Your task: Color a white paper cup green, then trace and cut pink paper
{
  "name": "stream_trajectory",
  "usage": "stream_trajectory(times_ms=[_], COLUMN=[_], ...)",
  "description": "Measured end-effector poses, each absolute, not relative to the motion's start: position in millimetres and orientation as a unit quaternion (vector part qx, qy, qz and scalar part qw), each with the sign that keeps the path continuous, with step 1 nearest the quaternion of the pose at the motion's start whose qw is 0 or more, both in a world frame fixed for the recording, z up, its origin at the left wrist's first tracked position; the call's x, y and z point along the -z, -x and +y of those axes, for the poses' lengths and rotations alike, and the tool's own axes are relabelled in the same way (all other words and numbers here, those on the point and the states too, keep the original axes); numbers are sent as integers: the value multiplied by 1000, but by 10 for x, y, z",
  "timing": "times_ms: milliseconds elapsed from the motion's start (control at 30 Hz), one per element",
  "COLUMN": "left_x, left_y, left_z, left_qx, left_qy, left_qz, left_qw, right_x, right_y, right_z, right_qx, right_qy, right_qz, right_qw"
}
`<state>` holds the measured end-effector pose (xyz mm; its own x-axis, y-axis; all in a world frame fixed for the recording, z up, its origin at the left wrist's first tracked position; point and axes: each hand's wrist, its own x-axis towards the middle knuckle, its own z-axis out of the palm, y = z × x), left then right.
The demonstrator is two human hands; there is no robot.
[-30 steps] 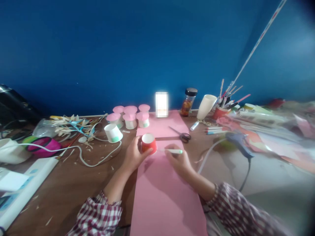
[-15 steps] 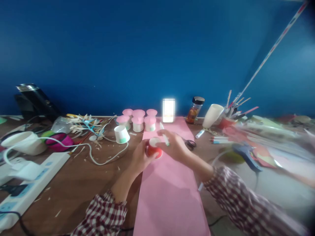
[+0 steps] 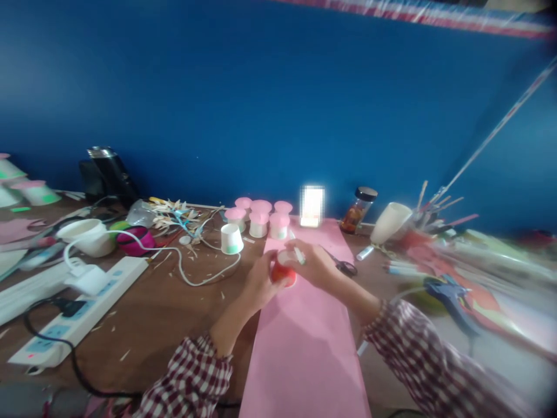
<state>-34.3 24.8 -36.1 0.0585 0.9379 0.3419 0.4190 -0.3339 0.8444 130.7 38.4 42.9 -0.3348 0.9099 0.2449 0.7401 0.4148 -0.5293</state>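
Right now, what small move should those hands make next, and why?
Probably steady the red cup with the left hand: that hand grips its side, while the right hand, holding a green-ended pen, is right up at the cup and could nudge it.

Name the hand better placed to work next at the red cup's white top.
The right hand, probably: it holds the green-ended stick near the top of the red cup, which the left hand grips.
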Motion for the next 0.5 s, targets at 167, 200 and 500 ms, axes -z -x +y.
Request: stream_trajectory(times_ms=[167,200,500], left_x=[235,233,99], left_y=[290,255,-108], left_z=[-119,-234,-1001], left_qx=[-433,-424,-328], left_qy=[-665,-661,-691], left_qz=[567,580,512], left_qw=[220,218,391], right_x=[-386,-384,-385], right_y=[-1315,-1317,-1329], right_z=[400,403,414], right_qx=[-148,-146,-154], right_qy=[519,519,509], right_qz=[-801,-801,-808], right_qw=[260,259,252])
